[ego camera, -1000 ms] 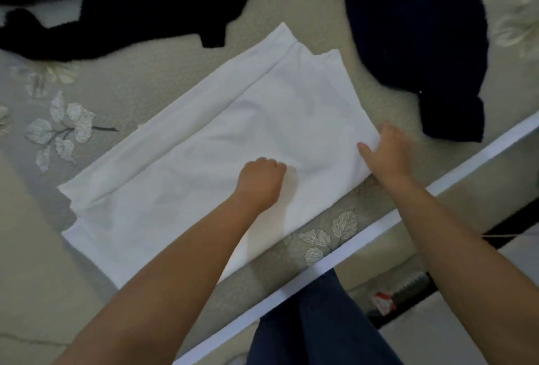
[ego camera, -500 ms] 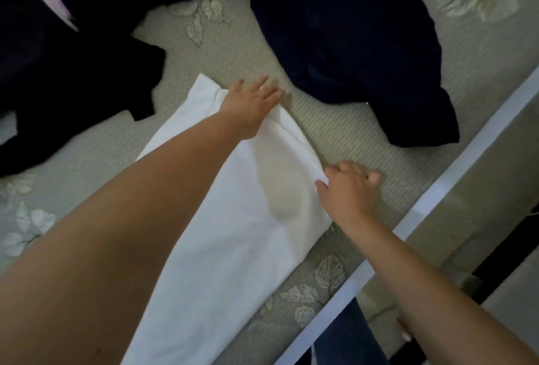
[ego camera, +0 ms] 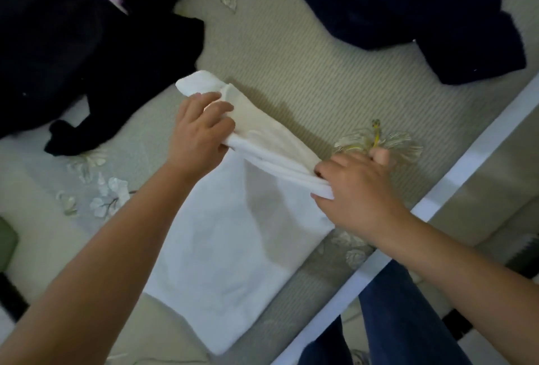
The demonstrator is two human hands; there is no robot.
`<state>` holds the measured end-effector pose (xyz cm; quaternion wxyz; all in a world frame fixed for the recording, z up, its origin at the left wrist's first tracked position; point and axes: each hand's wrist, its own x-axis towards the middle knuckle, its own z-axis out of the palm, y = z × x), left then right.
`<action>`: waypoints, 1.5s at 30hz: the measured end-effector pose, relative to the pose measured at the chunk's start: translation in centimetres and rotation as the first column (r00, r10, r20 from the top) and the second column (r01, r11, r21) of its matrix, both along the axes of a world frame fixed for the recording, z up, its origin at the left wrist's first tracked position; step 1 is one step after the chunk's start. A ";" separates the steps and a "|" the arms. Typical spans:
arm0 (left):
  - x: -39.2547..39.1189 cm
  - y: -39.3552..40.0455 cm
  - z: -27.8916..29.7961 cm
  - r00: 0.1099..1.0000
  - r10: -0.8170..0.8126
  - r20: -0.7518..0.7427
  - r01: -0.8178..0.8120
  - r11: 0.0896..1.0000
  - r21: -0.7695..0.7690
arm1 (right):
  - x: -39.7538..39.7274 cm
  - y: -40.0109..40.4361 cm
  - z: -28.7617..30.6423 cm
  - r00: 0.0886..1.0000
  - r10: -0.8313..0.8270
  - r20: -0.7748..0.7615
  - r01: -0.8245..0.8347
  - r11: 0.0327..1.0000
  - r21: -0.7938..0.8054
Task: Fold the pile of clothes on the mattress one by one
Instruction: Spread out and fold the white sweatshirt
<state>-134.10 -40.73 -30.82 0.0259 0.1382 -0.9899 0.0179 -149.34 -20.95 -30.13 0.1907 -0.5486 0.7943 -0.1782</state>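
Note:
A white garment point(ego camera: 233, 248) lies partly folded on the beige leaf-patterned mattress point(ego camera: 291, 73). Its far end is lifted off the mattress and bunched between both hands. My left hand point(ego camera: 201, 131) grips the far left corner of that raised edge. My right hand point(ego camera: 358, 189) grips the near right corner, close to the mattress's white border. The near half of the garment still lies flat under my forearms.
A black garment point(ego camera: 87, 58) with a pink patch spreads over the far left. A dark navy garment point(ego camera: 408, 9) lies at the far right. The mattress's white edge point(ego camera: 466, 160) runs diagonally at the right, with blue-trousered legs point(ego camera: 393, 321) beyond it.
Both hands have closed on the white garment's far edge and lifted it off the mattress, drawing it toward me. Earlier they lay flat on the cloth.

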 end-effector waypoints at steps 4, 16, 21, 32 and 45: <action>8.2 2.3 1.3 0.998 0.013 0.063 -0.014 1.000 0.014 | 8.5 1.9 1.5 0.957 0.289 0.023 -0.289 0.945 0.153; 28.3 7.1 0.1 0.964 0.264 -0.040 -0.259 0.961 0.096 | 29.6 6.8 0.8 0.973 0.231 -0.021 -0.230 0.972 0.040; 29.1 9.5 -1.0 0.613 0.786 -0.075 -0.667 0.567 0.483 | 31.1 7.1 2.1 0.970 0.236 -0.054 -0.236 0.972 -0.003; 39.7 14.2 -6.8 0.597 0.700 0.392 -0.778 0.385 0.497 | 38.9 10.3 -5.0 0.784 0.579 -0.221 -0.497 0.801 0.334; 40.7 17.9 -7.6 0.819 0.347 0.457 -0.444 0.888 0.121 | 41.8 10.6 -6.9 0.813 0.508 -0.284 -0.330 0.804 0.495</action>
